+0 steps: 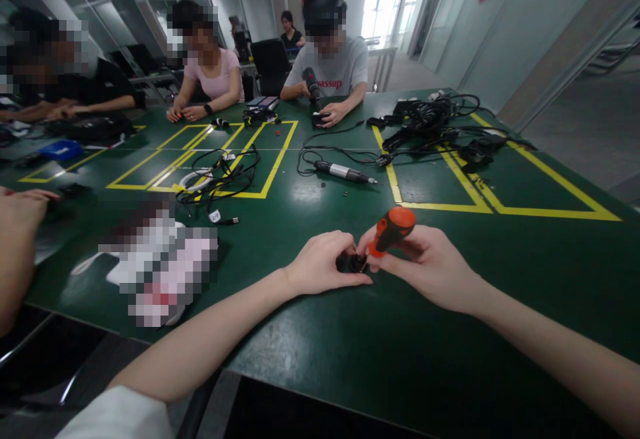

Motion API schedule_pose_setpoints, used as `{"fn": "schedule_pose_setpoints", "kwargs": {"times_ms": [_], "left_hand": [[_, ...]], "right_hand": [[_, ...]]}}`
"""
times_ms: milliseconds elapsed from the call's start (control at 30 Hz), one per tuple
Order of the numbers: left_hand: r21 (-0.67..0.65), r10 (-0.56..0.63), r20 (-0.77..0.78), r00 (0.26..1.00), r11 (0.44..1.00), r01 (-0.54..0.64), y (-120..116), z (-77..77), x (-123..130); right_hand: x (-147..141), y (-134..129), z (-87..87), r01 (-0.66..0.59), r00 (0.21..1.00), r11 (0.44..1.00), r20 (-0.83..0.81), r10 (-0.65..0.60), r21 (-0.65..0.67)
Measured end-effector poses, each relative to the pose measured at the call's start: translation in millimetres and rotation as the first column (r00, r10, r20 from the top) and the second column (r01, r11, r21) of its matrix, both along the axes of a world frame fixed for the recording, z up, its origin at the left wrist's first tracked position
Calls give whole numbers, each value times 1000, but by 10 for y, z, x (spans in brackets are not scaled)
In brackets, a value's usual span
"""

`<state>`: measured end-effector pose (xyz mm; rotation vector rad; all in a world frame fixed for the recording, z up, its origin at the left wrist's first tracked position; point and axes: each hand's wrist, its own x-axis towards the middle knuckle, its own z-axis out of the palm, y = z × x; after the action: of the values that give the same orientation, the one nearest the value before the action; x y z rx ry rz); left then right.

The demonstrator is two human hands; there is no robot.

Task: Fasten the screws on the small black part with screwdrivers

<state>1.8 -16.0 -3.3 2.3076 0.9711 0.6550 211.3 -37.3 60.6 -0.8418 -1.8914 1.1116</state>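
My right hand (pixel 425 262) grips a screwdriver with an orange and black handle (pixel 393 229). The handle leans up and to the right, while the tip end points down at a small black part (pixel 356 263). Around that part, on the green table, my left hand (pixel 325 262) is curled with thumb and fingers closed on it. What the part is I cannot make out, since fingers cover most of it. Beyond my hands lies a pen-shaped electric screwdriver (pixel 345 172), grey and black, with its cable. Tiny dark bits (pixel 345 193) rest near it.
A heap of black cables (pixel 425 122) lies at the back right, with more coiled cables (pixel 220 175) left of centre. Blurred pouches (pixel 170 272) are to my left. Yellow tape (pixel 440 207) marks the green table (pixel 500 272). Across it, a person (pixel 327 65) works with a power drill (pixel 312 84).
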Motion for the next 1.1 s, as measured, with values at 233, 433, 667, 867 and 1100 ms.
{"fn": "schedule_pose_setpoints", "kwargs": {"times_ms": [233, 433, 667, 867, 1100], "left_hand": [[-14, -4, 16, 1000, 1000, 4, -11, 23, 8], [12, 14, 18, 1000, 1000, -14, -5, 9, 5], [49, 21, 7, 1000, 999, -21, 21, -25, -23], [71, 17, 21, 1000, 997, -19, 8, -14, -25], [104, -25, 38, 999, 994, 21, 10, -25, -45]], "right_hand": [[29, 12, 38, -114, 993, 993, 42, 113, 15], [13, -12, -42, -73, 994, 996, -82, 68, -55], [10, 58, -39, -57, 991, 997, -127, 50, -50], [41, 71, -12, -62, 993, 997, -106, 57, -45], [68, 75, -30, -105, 990, 991, -98, 97, -81]]}}
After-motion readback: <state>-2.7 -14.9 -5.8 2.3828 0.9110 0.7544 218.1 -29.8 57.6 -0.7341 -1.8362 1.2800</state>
